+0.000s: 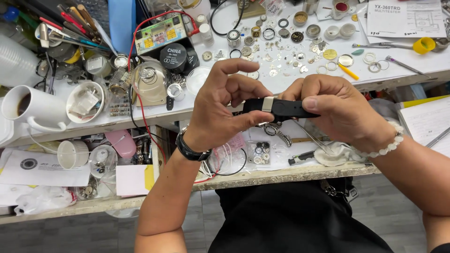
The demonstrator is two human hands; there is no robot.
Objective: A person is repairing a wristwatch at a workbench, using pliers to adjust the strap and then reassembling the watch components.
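Strap: black rubber watch strap with a pale metal loop (280,107), held level mid-frame, just above the front edge of the white cluttered workbench (403,70).
Left hand (220,110): thumb and fingers pinched shut on the strap's left end, black wristwatch (190,150) on the wrist.
Right hand (340,112): clamped round the strap's right end, thumb on top, white bead bracelet (386,145) on the wrist.
Upper middle: loads of tiny loose watch parts (281,51).
Left: white mug of dark coffee (33,108).

Both forearms angle inward, left hand (220,110) and right hand (337,110) meeting, each in a fingertip pinch grip.
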